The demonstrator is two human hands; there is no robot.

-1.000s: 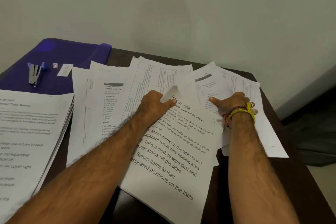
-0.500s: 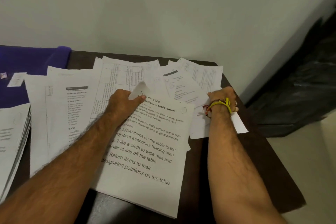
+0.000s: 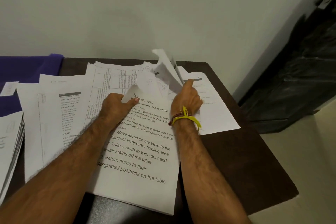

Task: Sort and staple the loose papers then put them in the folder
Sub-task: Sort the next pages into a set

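Evidently sorting is only underway: the left hand (image 3: 116, 104) is pinching the top corner of the printed sheet (image 3: 138, 151) mid-surface, while the right hand (image 3: 187, 99) is gripping several raised papers (image 3: 166, 67) near the far edge. Stapling and filing into the purple folder (image 3: 27, 67), far-left corner, are remaining.

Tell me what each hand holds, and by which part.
Left hand pinches the "balcony table clean" sheet by its curled top corner; right hand grips lifted sheets at their lower edge.

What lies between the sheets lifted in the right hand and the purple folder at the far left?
The right hand grips the lifted sheets. Toward the purple folder lie the left hand pinching the Task 1228 sheet and the spread papers.
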